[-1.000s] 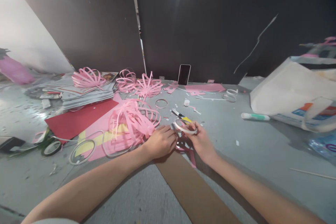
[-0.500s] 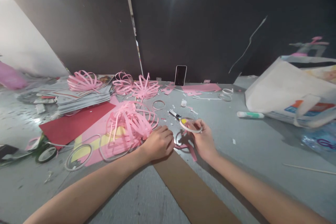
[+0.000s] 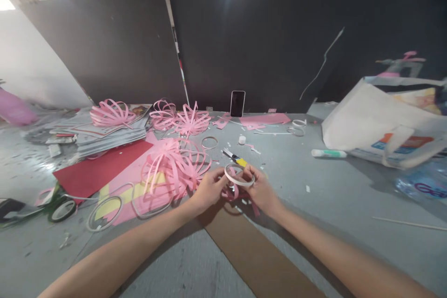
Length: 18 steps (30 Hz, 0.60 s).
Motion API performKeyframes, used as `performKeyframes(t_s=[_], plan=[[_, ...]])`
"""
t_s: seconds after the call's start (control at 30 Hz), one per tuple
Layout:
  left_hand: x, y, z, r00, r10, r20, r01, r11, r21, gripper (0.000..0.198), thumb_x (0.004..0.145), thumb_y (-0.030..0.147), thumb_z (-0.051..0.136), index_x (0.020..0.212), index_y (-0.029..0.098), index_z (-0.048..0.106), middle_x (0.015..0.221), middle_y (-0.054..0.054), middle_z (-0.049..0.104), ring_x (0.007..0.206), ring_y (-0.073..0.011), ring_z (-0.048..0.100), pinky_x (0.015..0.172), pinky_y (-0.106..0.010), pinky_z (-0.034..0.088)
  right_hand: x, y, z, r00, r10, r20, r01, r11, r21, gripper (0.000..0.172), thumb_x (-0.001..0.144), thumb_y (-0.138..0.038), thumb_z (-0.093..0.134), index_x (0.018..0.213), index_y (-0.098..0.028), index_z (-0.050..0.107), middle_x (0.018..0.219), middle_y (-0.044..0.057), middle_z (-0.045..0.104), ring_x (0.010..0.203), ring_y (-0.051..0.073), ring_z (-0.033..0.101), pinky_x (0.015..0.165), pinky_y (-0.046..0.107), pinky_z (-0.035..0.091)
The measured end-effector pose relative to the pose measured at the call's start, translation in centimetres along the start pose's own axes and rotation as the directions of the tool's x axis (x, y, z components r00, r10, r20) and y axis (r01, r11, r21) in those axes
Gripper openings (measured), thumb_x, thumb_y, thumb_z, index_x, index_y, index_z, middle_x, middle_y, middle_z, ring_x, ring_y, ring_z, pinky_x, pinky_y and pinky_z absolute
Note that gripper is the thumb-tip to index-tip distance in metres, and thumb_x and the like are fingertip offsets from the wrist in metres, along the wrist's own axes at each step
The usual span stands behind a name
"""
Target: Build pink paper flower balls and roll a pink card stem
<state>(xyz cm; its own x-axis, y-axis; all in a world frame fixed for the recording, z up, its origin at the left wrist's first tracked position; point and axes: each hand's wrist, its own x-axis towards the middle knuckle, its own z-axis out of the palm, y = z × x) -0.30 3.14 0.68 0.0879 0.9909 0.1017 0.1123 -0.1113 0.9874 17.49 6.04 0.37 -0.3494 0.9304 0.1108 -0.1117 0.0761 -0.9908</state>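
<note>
My right hand (image 3: 261, 191) pinches a thin white ring (image 3: 239, 182), held tilted just above the surface. From the other side, the closed fingers of my left hand (image 3: 210, 189) meet the ring's left edge. Under the ring hangs a curled pink paper strip (image 3: 232, 193), partly hidden by the fingers, so I cannot tell whether it is attached. A yellow-and-black tool like a cutter (image 3: 240, 161) lies just beyond the hands. Below my wrists runs a brown cardboard strip (image 3: 254, 251). Left of my left hand sits a pink paper-strip ball (image 3: 167, 163).
More pink strip balls (image 3: 193, 118) and a newspaper stack (image 3: 108, 137) lie at the back left. A phone (image 3: 238, 103) leans on the dark board (image 3: 279, 32). At right stand a white bag (image 3: 359, 121) and a glue stick (image 3: 328, 153). A tape roll (image 3: 63, 211) lies left.
My right hand has brought the white ring left and slightly down. My left hand has risen off the cardboard and now meets the ring. The pink strip has come up beneath it.
</note>
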Motion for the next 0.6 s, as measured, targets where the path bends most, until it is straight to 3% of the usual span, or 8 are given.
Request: performKeyframes(t_s=[0.17, 0.43, 0.6], plan=[[-0.4, -0.4, 0.4, 0.997, -0.081, 0.008, 0.082, 0.990, -0.117, 0.051, 0.083, 0.066, 0.080, 0.086, 0.015, 0.074, 0.074, -0.002, 0.068, 0.063, -0.0131, 0.058, 0.061, -0.024, 0.045, -0.1, 0.0, -0.1, 0.999, -0.037, 0.032, 0.041, 0.990, -0.132, 0.060, 0.085, -0.060, 0.084, 0.074, -0.027, 0.035, 0.062, -0.007, 0.044, 0.056, 0.014, 0.038, 0.053, 0.028, 0.035], [-0.5, -1.1, 0.1, 0.994, 0.054, -0.092, -0.057, 0.998, -0.032, 0.046, 0.088, 0.062, 0.078, 0.083, 0.016, 0.079, 0.090, -0.008, 0.072, 0.084, -0.0195, 0.065, 0.072, -0.028, 0.054, 0.3, 0.6, -0.3, 0.990, -0.133, 0.055, 0.142, 0.968, -0.208, 0.058, 0.090, -0.054, 0.078, 0.072, -0.026, 0.031, 0.065, -0.007, 0.039, 0.060, 0.014, 0.039, 0.059, 0.029, 0.036], [-0.6, -1.1, 0.1, 0.995, -0.020, -0.095, 0.009, 0.993, -0.114, 0.052, 0.091, 0.066, 0.074, 0.079, 0.016, 0.073, 0.077, -0.004, 0.068, 0.069, -0.0168, 0.065, 0.064, -0.027, 0.053, 0.1, 0.4, -0.2, 0.985, -0.159, 0.069, 0.169, 0.969, -0.180, 0.055, 0.088, -0.047, 0.080, 0.071, -0.026, 0.033, 0.067, -0.005, 0.042, 0.063, 0.014, 0.039, 0.060, 0.029, 0.038]])
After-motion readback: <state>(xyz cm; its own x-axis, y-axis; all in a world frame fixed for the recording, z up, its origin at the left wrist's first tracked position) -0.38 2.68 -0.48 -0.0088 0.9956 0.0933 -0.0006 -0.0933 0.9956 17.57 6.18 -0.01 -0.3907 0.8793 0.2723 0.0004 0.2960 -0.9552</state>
